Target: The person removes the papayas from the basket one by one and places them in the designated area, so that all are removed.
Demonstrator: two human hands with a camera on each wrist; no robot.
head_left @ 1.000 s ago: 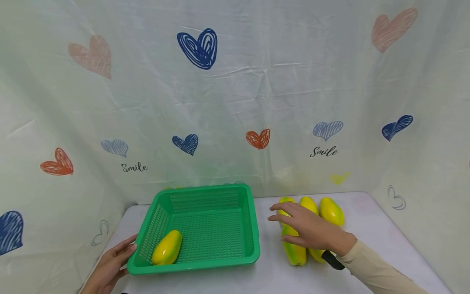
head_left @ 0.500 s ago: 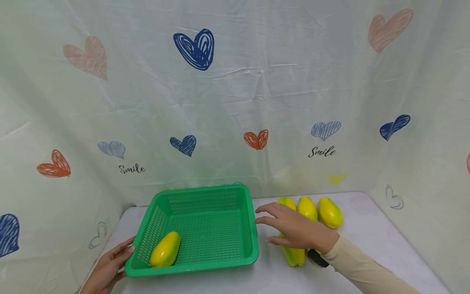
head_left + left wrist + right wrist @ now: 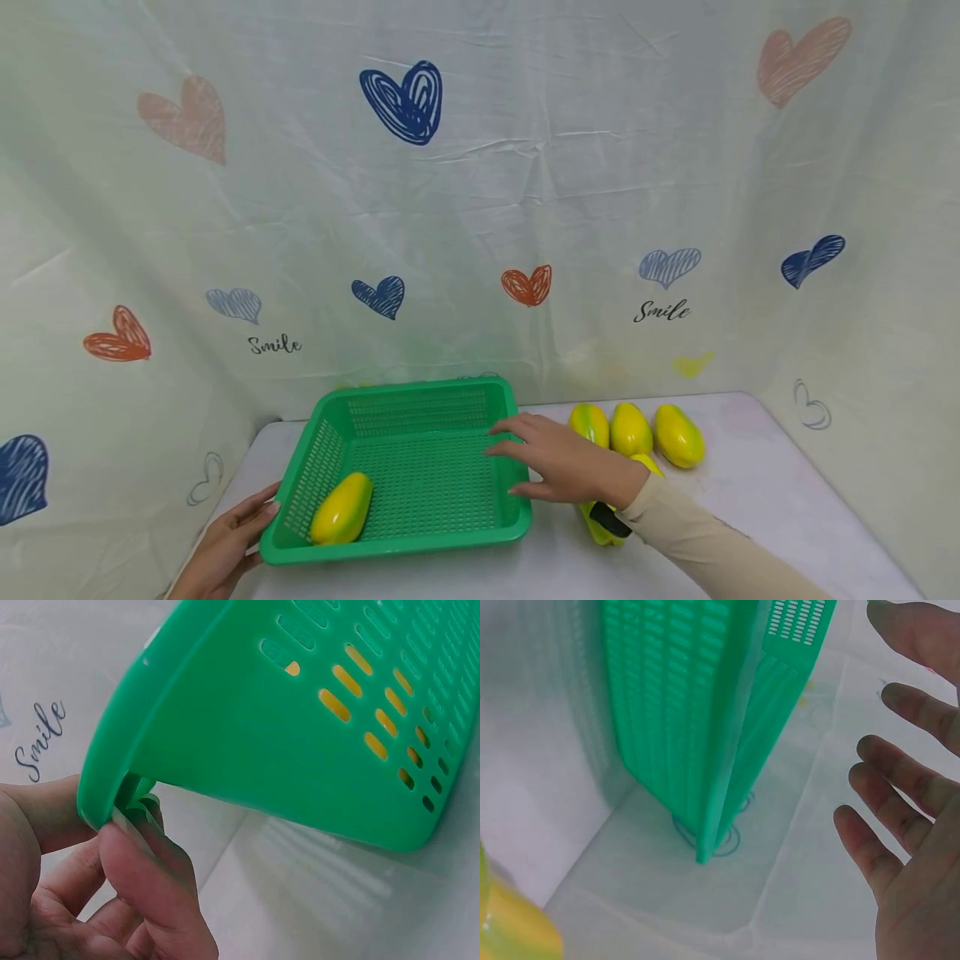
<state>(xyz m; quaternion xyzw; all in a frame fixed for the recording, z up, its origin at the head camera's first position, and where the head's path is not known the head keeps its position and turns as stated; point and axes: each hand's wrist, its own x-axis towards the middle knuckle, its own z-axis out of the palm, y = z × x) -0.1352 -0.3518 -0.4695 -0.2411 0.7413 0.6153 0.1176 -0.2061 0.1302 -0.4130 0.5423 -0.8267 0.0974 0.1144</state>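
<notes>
our left hand (image 3: pixel 225 546) pinches the near left corner of a green plastic basket (image 3: pixel 408 400), thumb under the rim, probably to steady it. its slotted mesh walls hold 1 smooth, oval yellow-green fruit (image 3: pixel 342 508) in the near left corner. our right hand (image 3: pixel 566 467) hovers over the basket's right rim, fingers spread and empty. about 5 more fruits (image 3: pixel 630 429) lie just right of it on the white table (image 3: pixel 750 500); some may be hidden.

Left hand (image 3: pixel 225 546) gripping; right hand (image 3: pixel 562 467) spread flat.
</notes>
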